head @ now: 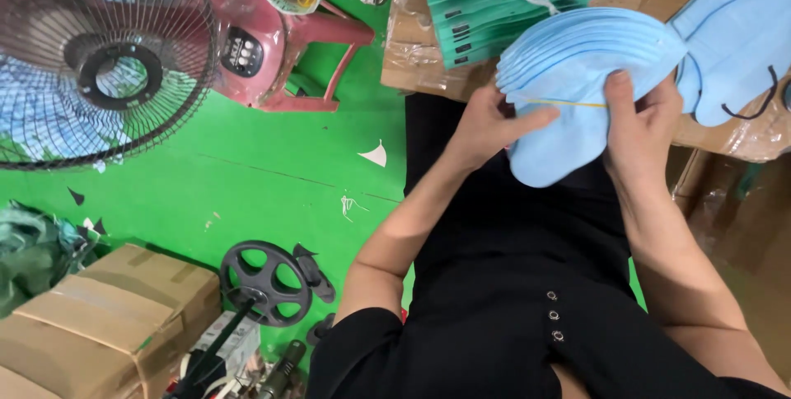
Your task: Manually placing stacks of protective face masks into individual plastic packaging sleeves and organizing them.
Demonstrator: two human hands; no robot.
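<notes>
Both my hands hold a fanned stack of light blue folded face masks [577,61] over my lap, at the edge of a cardboard work surface [412,45]. My left hand [486,123] grips the stack's lower left side, thumb pointing right. My right hand [638,119] grips the right side with fingers curled over the top. A yellow rubber band [564,103] stretches across the stack between the two hands. More blue masks [733,37] with a black ear loop lie on the surface to the right.
A pile of green flat packets [503,0] lies on the cardboard surface. On the green floor stand a fan [99,61], a pink plastic stool [288,45], a cardboard box [107,317] and a black hand wheel [265,282].
</notes>
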